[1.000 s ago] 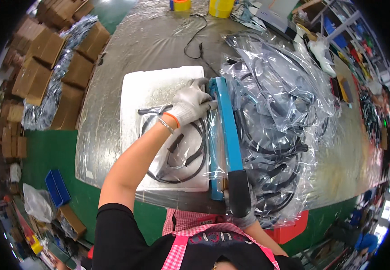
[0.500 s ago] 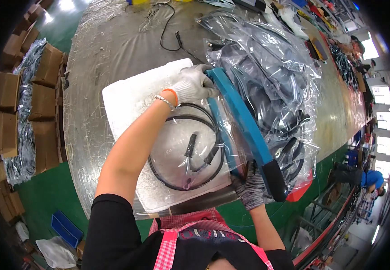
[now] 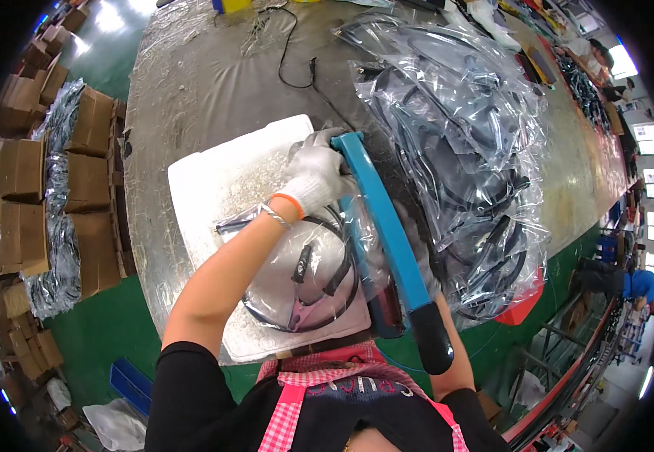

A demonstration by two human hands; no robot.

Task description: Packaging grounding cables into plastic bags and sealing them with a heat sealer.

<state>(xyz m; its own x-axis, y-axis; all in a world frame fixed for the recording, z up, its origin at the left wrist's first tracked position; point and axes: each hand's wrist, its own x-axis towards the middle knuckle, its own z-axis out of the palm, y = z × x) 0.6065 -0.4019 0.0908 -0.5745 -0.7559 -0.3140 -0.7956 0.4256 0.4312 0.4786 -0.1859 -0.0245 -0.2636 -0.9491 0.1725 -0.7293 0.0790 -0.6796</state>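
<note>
**One bag lay against the blue press, a hand on either side**

The bag (image 3: 281, 264) rested on a white foam block (image 3: 199, 177), its right edge meeting the blue press (image 3: 383, 220); the block probably sat there to lift the bag level with the press and keep it flat.

The gloved left hand (image 3: 315, 169) was at the press's far end, fingers bent and close together, seemingly to steady the bag's edge; whether they pinched plastic I cannot tell. The right hand (image 3: 426, 260) was blurred and partly hidden beyond the press arm; I cannot tell how its fingers stood.

The count: one block; one bag on it, holding one coiled cable (image 3: 303, 264) with two thick black ends; one press with one black grip (image 3: 432, 339); one pile of bagged cables (image 3: 470, 158) at the right, too tangled to number.
</note>
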